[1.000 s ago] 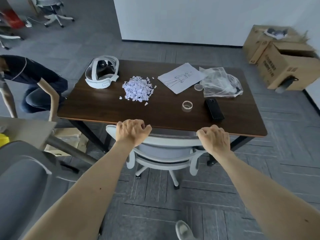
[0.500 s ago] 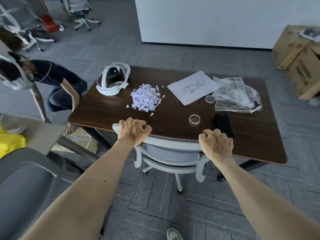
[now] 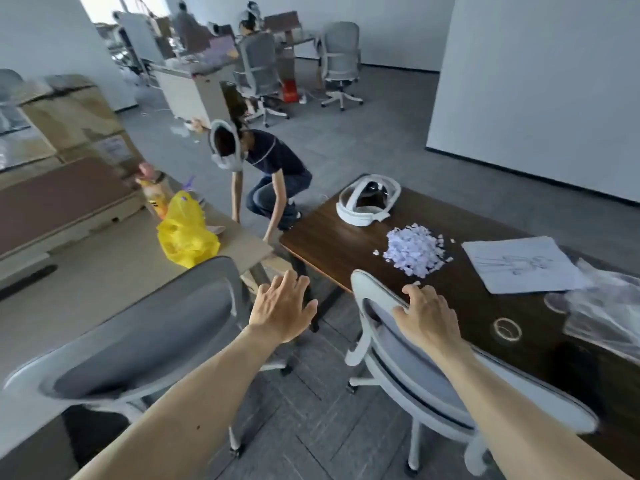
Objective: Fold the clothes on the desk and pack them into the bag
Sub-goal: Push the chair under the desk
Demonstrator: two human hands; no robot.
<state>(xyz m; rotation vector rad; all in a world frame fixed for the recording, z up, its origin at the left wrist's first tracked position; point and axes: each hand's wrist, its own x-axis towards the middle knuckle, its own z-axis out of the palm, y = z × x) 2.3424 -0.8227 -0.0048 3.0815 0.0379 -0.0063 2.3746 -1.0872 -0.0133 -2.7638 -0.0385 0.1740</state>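
Where the dark wooden counter meets the white-rimmed chair back, a crumpled, transparent plastic bag lies at the counter's right end beside a sketched sheet. The right hand curls its fingers over the chair back, and the left hand hovers with fingers spread, holding nothing.

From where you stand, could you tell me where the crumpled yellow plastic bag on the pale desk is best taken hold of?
Probably by the gathered top of the yellow plastic bag, which peaks upward at its far end; come from above with the open left hand. Its slumped body offers no firm edge.
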